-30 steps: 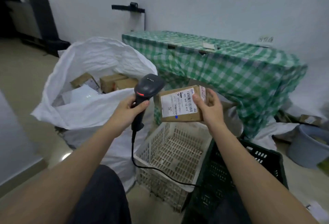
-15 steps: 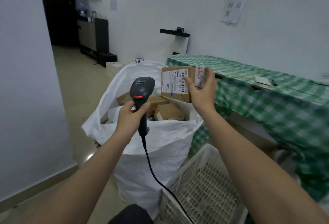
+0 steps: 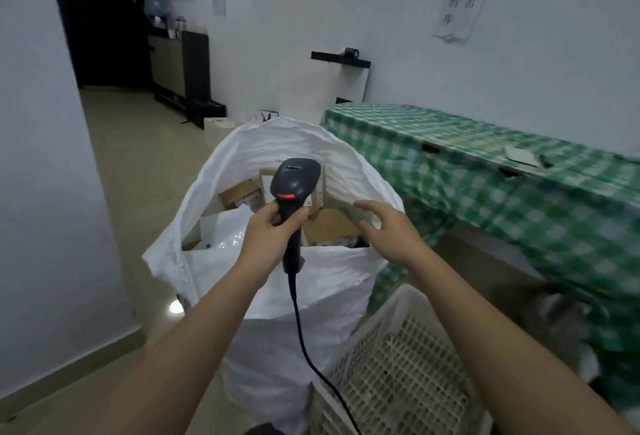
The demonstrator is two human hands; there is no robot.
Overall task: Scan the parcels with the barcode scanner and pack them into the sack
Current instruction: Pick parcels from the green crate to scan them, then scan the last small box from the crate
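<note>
My left hand [image 3: 268,237] grips the handle of a black barcode scanner [image 3: 293,189] with a red light, its cable hanging down toward the crate. It is held over the mouth of a large white sack [image 3: 287,282]. Several brown cardboard parcels [image 3: 329,228] and a white plastic mailer [image 3: 221,232] lie inside the sack. My right hand [image 3: 388,232] hovers over the sack's right rim, fingers spread and holding nothing.
A white plastic crate [image 3: 398,369] stands at the lower right beside the sack. A table with a green checked cloth [image 3: 502,185] runs along the right wall. A grey wall [image 3: 41,192] is at the left, with tiled floor leading to a dark doorway.
My right hand held a labelled cardboard parcel beside the scanner, carried it over the sack and now holds nothing. The view swung left from the crates to the sack.
</note>
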